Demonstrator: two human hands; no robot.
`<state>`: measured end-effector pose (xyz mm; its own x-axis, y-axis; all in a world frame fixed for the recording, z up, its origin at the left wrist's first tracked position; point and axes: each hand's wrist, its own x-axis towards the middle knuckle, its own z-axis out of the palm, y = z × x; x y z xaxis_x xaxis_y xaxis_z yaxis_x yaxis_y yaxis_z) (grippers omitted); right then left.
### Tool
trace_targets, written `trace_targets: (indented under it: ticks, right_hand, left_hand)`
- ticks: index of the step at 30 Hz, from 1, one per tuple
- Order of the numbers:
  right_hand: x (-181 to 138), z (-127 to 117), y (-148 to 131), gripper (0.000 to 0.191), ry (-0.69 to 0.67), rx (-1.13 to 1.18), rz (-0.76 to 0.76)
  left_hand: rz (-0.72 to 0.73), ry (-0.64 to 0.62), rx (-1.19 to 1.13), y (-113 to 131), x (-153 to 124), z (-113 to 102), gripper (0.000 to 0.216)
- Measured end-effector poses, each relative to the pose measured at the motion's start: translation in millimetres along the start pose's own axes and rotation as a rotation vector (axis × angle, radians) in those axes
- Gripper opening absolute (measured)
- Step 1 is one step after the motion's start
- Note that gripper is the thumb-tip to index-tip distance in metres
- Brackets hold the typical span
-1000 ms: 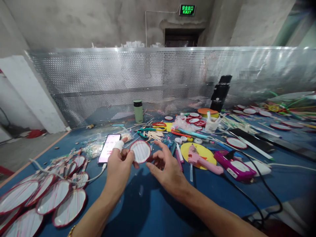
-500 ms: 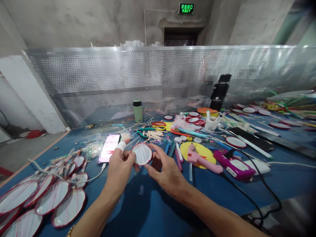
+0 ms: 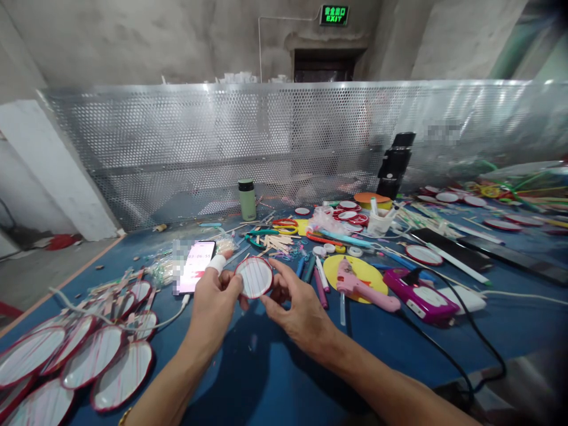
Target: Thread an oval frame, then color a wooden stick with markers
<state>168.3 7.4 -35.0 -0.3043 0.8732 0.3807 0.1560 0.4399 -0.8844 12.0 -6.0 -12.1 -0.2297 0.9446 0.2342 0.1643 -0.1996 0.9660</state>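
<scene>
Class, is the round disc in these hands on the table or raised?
Raised: the left hand grips one edge of the disc, the right hand the other, with the table shadowed below.

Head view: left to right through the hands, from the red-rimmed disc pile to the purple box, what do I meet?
Red-rimmed disc pile → lit phone → left hand → striped round disc → right hand → pink glue gun → purple box
</scene>
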Motion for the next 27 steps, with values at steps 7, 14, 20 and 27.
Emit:
trace_targets:
  ticks: [7, 14, 20, 27]
  right_hand:
    - [-0.6, -1.0, 0.8, 0.060, -0.003, -0.039, -0.046]
    - [-1.0, -1.4, -0.3, 0.057, 0.015, -0.061, -0.073]
    - [-2.8, -0.2, -2.1, 0.069, 0.019, -0.119, -0.075]
    - [-4.7, 4.5, 3.8, 0.086, 0.084, -0.278, -0.104]
  left_hand:
    - [0.000, -0.003, 0.008, -0.4, 1.5, -0.2, 0.058]
    - [-0.005, -0.003, -0.001, 2.2, -0.5, -0.3, 0.057]
    - [-0.017, 0.009, -0.030, 0.6, -0.6, 1.1, 0.055]
    - [-0.015, -0.001, -0.018, 1.0, -2.0, 4.0, 0.054]
